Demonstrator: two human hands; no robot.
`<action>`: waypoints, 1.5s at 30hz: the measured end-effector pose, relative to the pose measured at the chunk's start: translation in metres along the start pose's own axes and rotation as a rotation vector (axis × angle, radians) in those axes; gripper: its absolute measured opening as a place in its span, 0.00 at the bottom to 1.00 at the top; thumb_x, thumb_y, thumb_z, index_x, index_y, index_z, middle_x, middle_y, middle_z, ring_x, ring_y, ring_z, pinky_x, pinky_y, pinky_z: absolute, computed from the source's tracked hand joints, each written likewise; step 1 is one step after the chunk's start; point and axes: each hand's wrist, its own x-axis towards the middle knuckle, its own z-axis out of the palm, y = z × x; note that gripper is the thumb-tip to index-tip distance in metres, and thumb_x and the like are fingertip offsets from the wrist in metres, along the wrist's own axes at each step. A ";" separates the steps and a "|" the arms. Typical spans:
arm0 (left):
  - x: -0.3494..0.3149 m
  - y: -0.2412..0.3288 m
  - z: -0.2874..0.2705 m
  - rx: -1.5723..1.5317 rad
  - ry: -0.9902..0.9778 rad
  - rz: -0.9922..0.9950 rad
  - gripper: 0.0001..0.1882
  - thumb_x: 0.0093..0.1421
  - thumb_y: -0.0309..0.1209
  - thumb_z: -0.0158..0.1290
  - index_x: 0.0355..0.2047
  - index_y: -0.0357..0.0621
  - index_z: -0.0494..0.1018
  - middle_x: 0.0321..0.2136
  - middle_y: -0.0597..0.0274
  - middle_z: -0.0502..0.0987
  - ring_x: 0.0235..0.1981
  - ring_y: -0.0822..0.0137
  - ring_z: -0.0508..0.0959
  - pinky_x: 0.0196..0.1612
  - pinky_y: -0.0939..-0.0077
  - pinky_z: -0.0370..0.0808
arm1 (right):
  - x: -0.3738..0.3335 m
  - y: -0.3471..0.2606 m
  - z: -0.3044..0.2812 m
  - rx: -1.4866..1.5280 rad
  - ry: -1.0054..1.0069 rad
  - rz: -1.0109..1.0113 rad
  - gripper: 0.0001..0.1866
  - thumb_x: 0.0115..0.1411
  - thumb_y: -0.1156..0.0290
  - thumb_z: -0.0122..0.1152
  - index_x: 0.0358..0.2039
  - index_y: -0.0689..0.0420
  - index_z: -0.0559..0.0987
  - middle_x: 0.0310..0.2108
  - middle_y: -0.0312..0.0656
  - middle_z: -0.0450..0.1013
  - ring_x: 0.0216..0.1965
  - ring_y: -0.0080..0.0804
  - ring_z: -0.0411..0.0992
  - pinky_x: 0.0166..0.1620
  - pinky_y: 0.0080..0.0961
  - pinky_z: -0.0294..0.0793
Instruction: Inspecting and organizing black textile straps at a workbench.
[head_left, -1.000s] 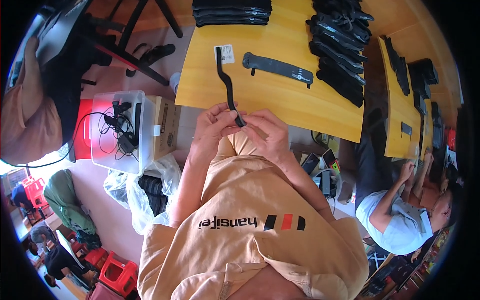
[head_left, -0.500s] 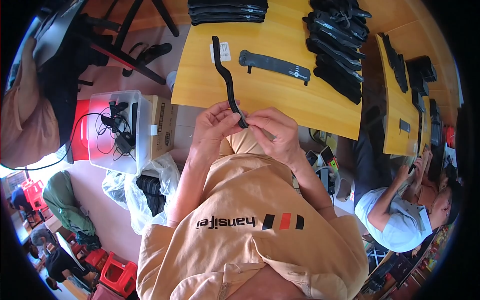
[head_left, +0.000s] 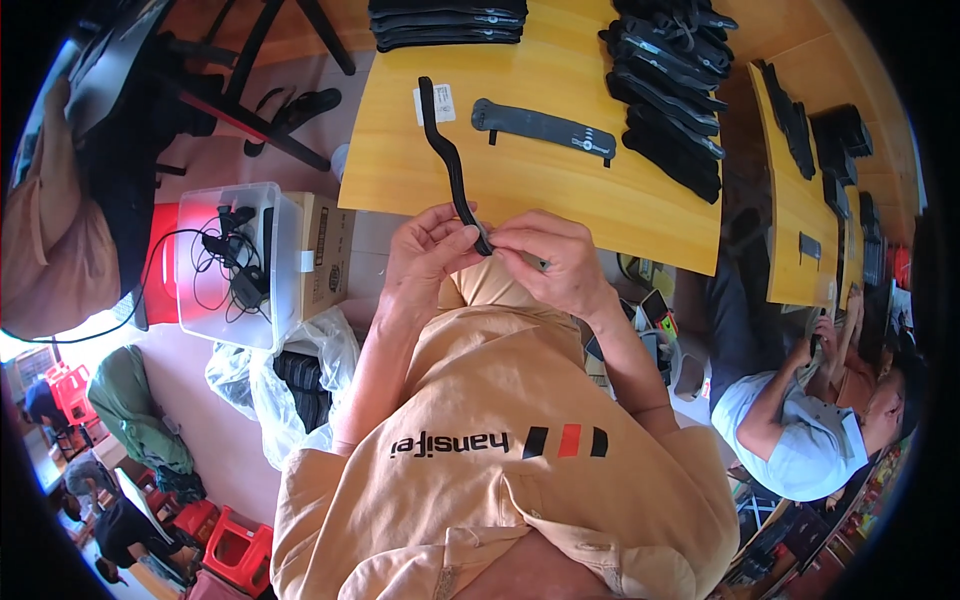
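Observation:
A long black strap (head_left: 446, 152) runs from the table top down to its near end, which both hands hold just off the table's front edge. My left hand (head_left: 436, 245) grips the strap near that end, thumb on top and fingers curled beneath. Pinched at the very tip, the strap's end is between the thumb and fingers of my right hand (head_left: 548, 255). Beyond my hands, a flat dark grey band (head_left: 543, 129) with small black tabs lies on the table. A white label (head_left: 437, 104) sits under the strap's far end.
The yellow table (head_left: 400, 180) bears a stack of folded black bands (head_left: 447, 22) at the far left and a pile of black straps (head_left: 668, 100) at right. Left of me stand a clear bin with cables (head_left: 230, 265) and a cardboard box. A person in white (head_left: 790, 430) works at right.
The strap's far end has shifted slightly left and down in the picture. Both hands keep their hold at its near end, the right fingers moving a little.

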 end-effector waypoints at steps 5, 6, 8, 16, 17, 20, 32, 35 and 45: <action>-0.001 0.000 0.005 0.030 0.022 0.048 0.17 0.57 0.24 0.54 0.47 0.32 0.68 0.34 0.57 0.78 0.36 0.70 0.79 0.42 0.75 0.78 | 0.001 -0.003 0.001 -0.066 0.029 -0.021 0.10 0.44 0.85 0.63 0.30 0.63 0.79 0.29 0.44 0.75 0.29 0.37 0.75 0.32 0.25 0.75; 0.000 0.000 0.006 0.030 0.030 0.051 0.17 0.57 0.23 0.54 0.47 0.32 0.68 0.34 0.57 0.77 0.35 0.70 0.79 0.42 0.76 0.78 | 0.001 -0.002 0.002 -0.066 0.030 -0.020 0.10 0.44 0.85 0.63 0.30 0.63 0.79 0.29 0.44 0.75 0.29 0.37 0.75 0.32 0.25 0.75; 0.000 0.000 0.007 0.030 0.037 0.053 0.17 0.57 0.23 0.54 0.47 0.32 0.68 0.33 0.58 0.77 0.34 0.71 0.79 0.41 0.77 0.79 | 0.000 -0.001 0.003 -0.079 0.057 -0.018 0.10 0.44 0.85 0.63 0.29 0.63 0.79 0.29 0.43 0.75 0.28 0.37 0.75 0.32 0.25 0.75; 0.002 -0.001 0.006 0.106 0.047 0.051 0.16 0.56 0.22 0.54 0.46 0.32 0.69 0.33 0.58 0.78 0.34 0.72 0.79 0.40 0.79 0.78 | -0.003 0.002 0.007 -0.061 0.065 0.016 0.09 0.44 0.86 0.61 0.29 0.63 0.79 0.28 0.43 0.75 0.27 0.36 0.75 0.30 0.24 0.75; 0.003 -0.002 0.006 0.106 0.048 0.051 0.16 0.56 0.22 0.54 0.46 0.32 0.69 0.33 0.58 0.78 0.34 0.72 0.79 0.40 0.79 0.78 | -0.003 0.003 0.007 -0.049 0.055 0.030 0.09 0.44 0.86 0.60 0.28 0.63 0.79 0.27 0.43 0.74 0.27 0.35 0.75 0.30 0.24 0.75; 0.003 -0.005 0.005 0.085 0.049 0.058 0.16 0.54 0.21 0.56 0.44 0.32 0.70 0.32 0.55 0.78 0.33 0.72 0.79 0.39 0.79 0.78 | -0.003 0.004 0.007 -0.016 0.022 0.106 0.08 0.45 0.86 0.59 0.28 0.64 0.78 0.27 0.43 0.74 0.27 0.35 0.75 0.30 0.23 0.74; 0.003 -0.005 0.007 0.122 0.046 0.052 0.17 0.57 0.22 0.54 0.47 0.32 0.69 0.35 0.57 0.78 0.35 0.72 0.79 0.40 0.80 0.78 | -0.004 -0.002 0.013 -0.137 0.102 0.062 0.07 0.44 0.84 0.60 0.26 0.62 0.76 0.26 0.44 0.72 0.26 0.41 0.72 0.28 0.30 0.73; 0.004 -0.006 0.007 0.100 0.053 0.050 0.17 0.57 0.22 0.54 0.47 0.32 0.69 0.34 0.57 0.78 0.35 0.72 0.79 0.40 0.80 0.78 | -0.003 -0.001 0.014 -0.113 0.127 0.043 0.07 0.43 0.85 0.60 0.26 0.63 0.75 0.26 0.44 0.71 0.27 0.42 0.72 0.28 0.31 0.73; -0.002 0.003 0.006 0.221 0.046 0.133 0.20 0.54 0.23 0.58 0.46 0.30 0.69 0.32 0.56 0.78 0.33 0.72 0.78 0.39 0.81 0.76 | 0.003 -0.002 0.025 -0.223 0.177 -0.065 0.09 0.45 0.86 0.59 0.28 0.62 0.75 0.27 0.44 0.72 0.26 0.41 0.73 0.27 0.29 0.72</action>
